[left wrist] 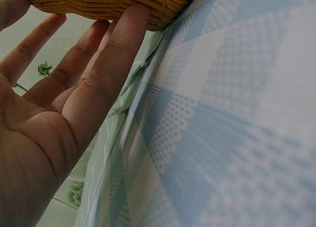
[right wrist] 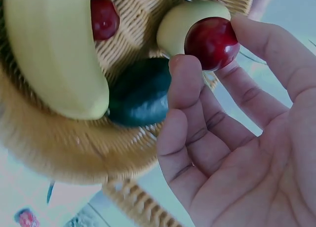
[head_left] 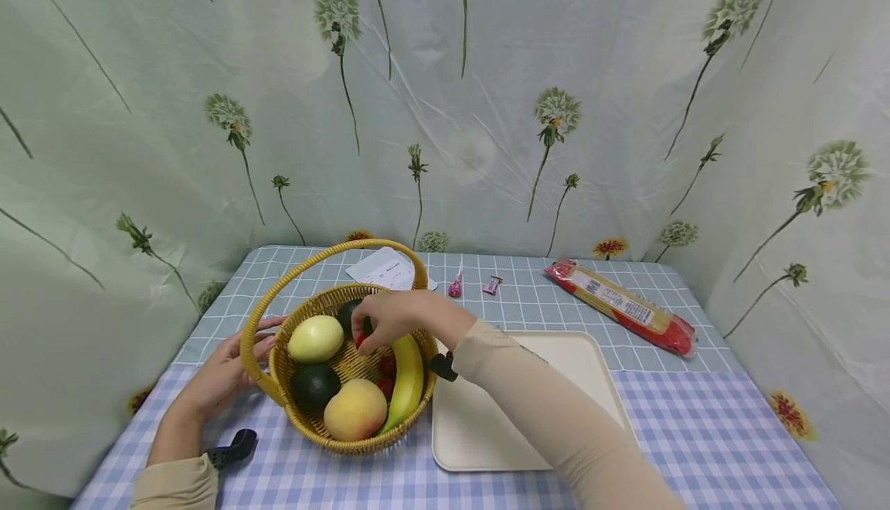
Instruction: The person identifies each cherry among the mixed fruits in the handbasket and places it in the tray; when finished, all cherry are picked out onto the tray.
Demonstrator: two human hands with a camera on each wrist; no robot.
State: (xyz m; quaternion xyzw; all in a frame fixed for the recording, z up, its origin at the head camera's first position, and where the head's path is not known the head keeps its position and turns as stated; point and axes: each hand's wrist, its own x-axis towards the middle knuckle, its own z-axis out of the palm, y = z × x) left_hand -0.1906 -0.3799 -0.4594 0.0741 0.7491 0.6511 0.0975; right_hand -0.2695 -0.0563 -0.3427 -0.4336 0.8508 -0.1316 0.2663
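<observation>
Head view: reaches with the right hand (head_left: 392,315) over the basket (head_left: 351,445) from its right, bending downward; rests the left hand (head_left: 225,371) at the basket's left side. Left wrist view: spreads nearly straight fingers (left wrist: 102,71) against the basket's wall. Right wrist view: pinches a red fruit (right wrist: 212,42) between thumb and fingertips, above the basket's inside

the handle (head_left: 292,276) arches along the left and rear of the basket (head_left: 348,447), obstructing entry there. the right forearm (head_left: 549,402) spans the tray (head_left: 480,436), blocking the right rear rim. access over the front rim, above the peach (head_left: 355,409), is unobstructed.
</observation>
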